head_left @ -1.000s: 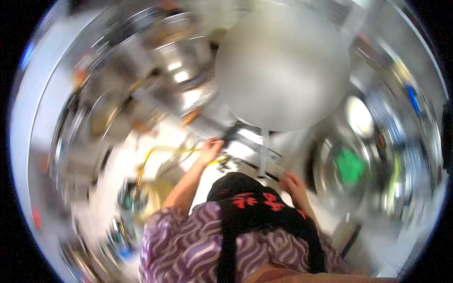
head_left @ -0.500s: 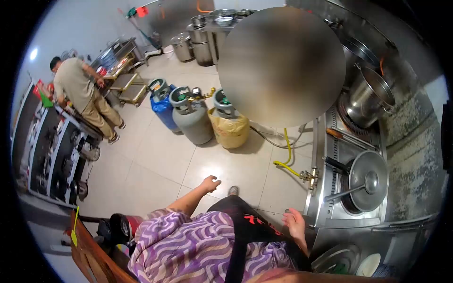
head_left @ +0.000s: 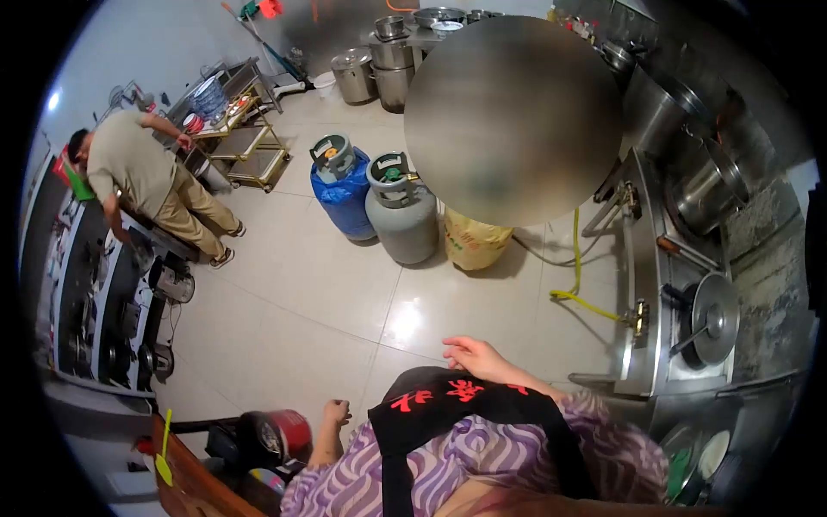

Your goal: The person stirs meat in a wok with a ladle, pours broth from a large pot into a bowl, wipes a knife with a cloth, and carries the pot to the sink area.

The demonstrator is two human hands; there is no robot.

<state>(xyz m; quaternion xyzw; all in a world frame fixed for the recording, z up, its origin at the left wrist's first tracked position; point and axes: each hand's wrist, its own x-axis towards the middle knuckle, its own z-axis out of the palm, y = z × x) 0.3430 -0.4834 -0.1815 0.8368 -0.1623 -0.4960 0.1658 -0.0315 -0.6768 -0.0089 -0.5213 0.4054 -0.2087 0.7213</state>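
1. One bare right hand (head_left: 474, 355) is loosely open just past the red writing on a black cloth apron (head_left: 439, 405).
2. On the other side, the bare left hand (head_left: 338, 412) has bent fingers; I cannot tell if it holds anything. Near it is a shiny red round tub (head_left: 290, 433).
3. Farther off, one gray metal gas bottle (head_left: 407, 231) stands on the pale tile floor (head_left: 301, 289).
4. Far left, a person in a tan shirt (head_left: 138, 164) bends over.

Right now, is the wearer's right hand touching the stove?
No, the right hand shows against floor tiles, apart from the stove.
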